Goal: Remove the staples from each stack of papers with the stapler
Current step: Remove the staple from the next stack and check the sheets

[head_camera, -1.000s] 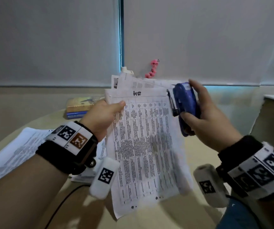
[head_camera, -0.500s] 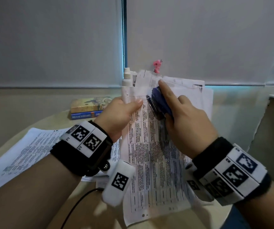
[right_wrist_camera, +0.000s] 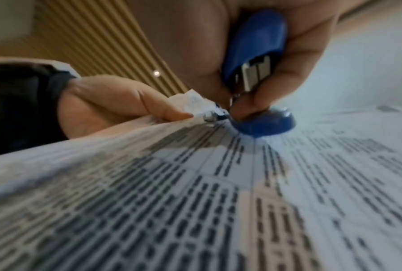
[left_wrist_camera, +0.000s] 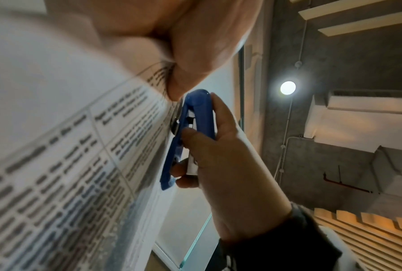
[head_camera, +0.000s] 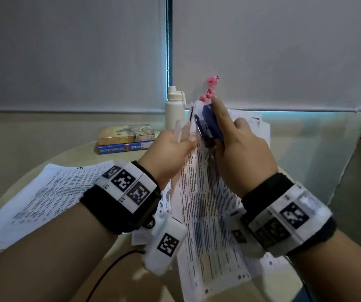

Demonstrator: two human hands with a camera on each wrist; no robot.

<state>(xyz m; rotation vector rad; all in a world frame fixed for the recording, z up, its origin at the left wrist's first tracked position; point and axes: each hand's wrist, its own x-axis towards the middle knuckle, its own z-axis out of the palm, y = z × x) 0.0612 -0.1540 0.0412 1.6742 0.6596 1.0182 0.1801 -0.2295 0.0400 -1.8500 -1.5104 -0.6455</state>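
A printed stack of papers [head_camera: 205, 205] is held up above the table. My left hand [head_camera: 171, 147] pinches its top left corner, thumb on the front. My right hand [head_camera: 236, 149] grips a blue stapler [head_camera: 210, 125] and holds its metal end against that same corner, right beside the left thumb. In the right wrist view the stapler [right_wrist_camera: 255, 49] meets the papers [right_wrist_camera: 218, 201] at the crumpled corner next to the left hand [right_wrist_camera: 130, 108]. The left wrist view shows the stapler [left_wrist_camera: 190, 132] flat against the papers [left_wrist_camera: 56, 165]. The staple itself is hidden.
Another stack of printed papers [head_camera: 44, 199] lies on the round table [head_camera: 83, 158] at the left. Two books [head_camera: 127, 138] and a white bottle [head_camera: 174, 107] stand at the back by the blinds. A black cable [head_camera: 110, 271] runs under my left wrist.
My right hand has swung the stapler from the right of the stack onto its top left corner. The stack and both hands have shifted to the right.
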